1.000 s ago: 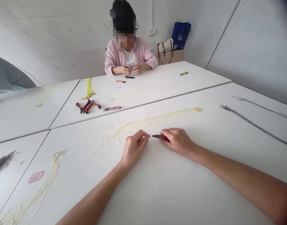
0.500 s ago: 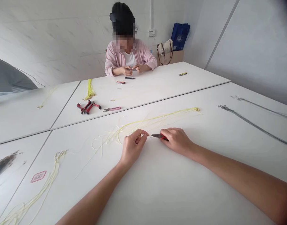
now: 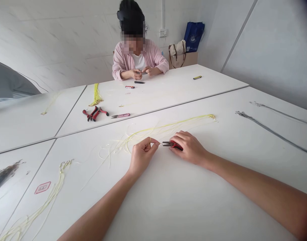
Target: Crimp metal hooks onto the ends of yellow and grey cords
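The left hand (image 3: 142, 155) is resting on the white surface (image 3: 183, 204) with its fingers curled in, and its thumb and forefinger are pinching the end of a thin yellow cord (image 3: 150, 140). The pinched end is sticking out just past the fingertips as a small pale tip, too small to make out. Just to the right, the right hand (image 3: 190, 149) is lying knuckles up and closing around a pair of snips (image 3: 171, 144). Their red handle is mostly hiding under the fingers, and the dark blades are pointing left, ending just beside the cord's tip. Whether the blades are touching it, or how far they are parted, cannot be told. Behind both hands a loose bundle of yellow cords (image 3: 173, 124) is fanning across the surface, with its far ends gathering at the right. Near the left edge another bunch of pale cords (image 3: 46, 199) is trailing out of the picture beside a red label (image 3: 42, 187), and long grey cords (image 3: 269, 132) are lying well apart at the right. On the far surface, red pliers (image 3: 94, 113) and pink snips (image 3: 120, 115) are sitting near a short yellow bundle (image 3: 96, 95). Beyond them a person in a pink shirt (image 3: 139, 58) is working something small between both hands, with bags (image 3: 191, 38) standing against the wall behind.
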Motion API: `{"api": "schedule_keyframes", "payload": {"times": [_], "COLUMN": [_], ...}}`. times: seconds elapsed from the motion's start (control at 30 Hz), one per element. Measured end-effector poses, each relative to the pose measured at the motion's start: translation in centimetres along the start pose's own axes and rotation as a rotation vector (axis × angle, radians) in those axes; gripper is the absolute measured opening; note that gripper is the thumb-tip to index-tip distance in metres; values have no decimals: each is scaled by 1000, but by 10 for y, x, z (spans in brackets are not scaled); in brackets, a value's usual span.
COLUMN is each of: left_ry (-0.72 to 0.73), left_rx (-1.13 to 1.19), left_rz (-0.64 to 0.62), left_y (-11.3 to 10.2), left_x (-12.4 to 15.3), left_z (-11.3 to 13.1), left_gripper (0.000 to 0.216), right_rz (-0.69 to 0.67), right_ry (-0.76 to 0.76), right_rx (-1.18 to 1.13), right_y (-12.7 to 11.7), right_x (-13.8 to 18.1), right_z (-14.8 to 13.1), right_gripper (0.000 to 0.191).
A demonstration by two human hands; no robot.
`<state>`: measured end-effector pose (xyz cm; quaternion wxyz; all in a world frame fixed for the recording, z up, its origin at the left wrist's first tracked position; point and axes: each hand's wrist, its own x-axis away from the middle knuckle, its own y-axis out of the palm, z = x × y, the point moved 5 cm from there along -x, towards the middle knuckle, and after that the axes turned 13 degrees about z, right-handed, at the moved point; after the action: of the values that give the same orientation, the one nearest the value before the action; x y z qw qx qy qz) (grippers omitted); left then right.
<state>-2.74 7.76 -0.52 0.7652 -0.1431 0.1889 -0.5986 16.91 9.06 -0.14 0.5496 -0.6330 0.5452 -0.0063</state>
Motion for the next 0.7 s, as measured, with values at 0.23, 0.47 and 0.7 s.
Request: {"api": "schedule_keyframes", "payload": {"times": [0.23,0.47,0.7], "left_ry": [18,5,22], "left_rx": [8,-1,-35], "left_rz": [-25,-3,2], "left_y": [0,-1,0], "left_x": [1,1,3], "left_z": [2,2,6], "left_gripper": [25,23,22], "right_rz": [5,32,32], "right_ry": [39,32,20], "right_rx": [13,28,36], "right_y": [1,1,1], "right_x": [2,3,3], "right_z": [0,1,1], "right_gripper": [8,9,8]}}
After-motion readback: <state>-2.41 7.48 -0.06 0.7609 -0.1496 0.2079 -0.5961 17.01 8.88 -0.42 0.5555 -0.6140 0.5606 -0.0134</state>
